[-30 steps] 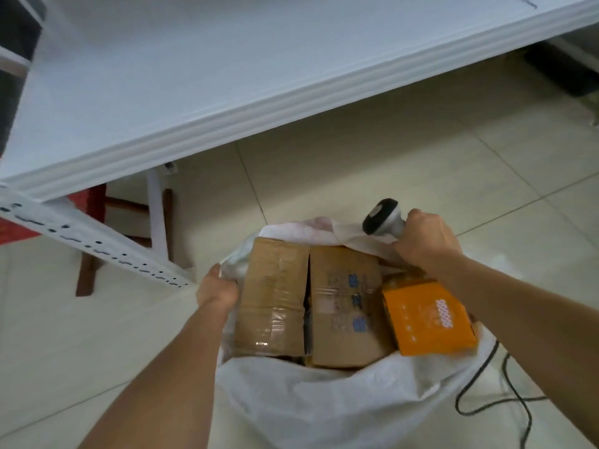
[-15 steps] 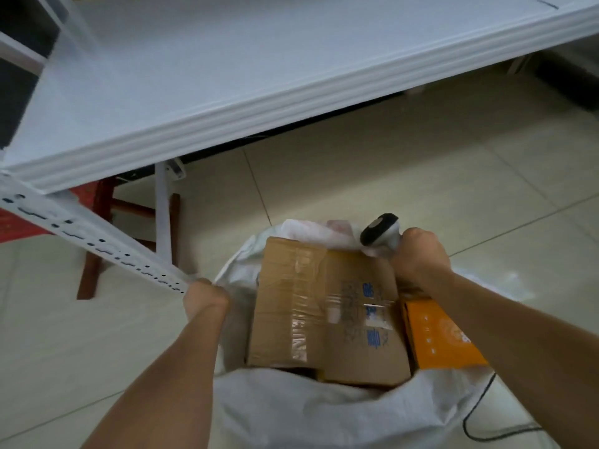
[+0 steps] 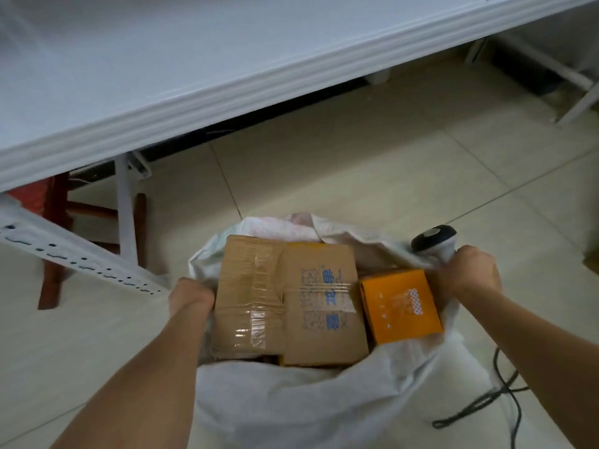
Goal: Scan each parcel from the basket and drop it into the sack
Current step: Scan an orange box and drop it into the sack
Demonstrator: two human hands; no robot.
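Sack mouth pulled wider

The right hand (image 3: pixel 466 273), gripping the scanner (image 3: pixel 436 243) and the sack (image 3: pixel 308 400) rim, has swung out to the right, away from the left hand (image 3: pixel 191 298). The orange box (image 3: pixel 400 306), half hidden a moment ago, now shows fully beside the taped brown carton (image 3: pixel 288 303).

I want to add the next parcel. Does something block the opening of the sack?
Yes. A brown cardboard box and an orange box fill the sack mouth almost completely, level with its rim; both hands only grip its edges.
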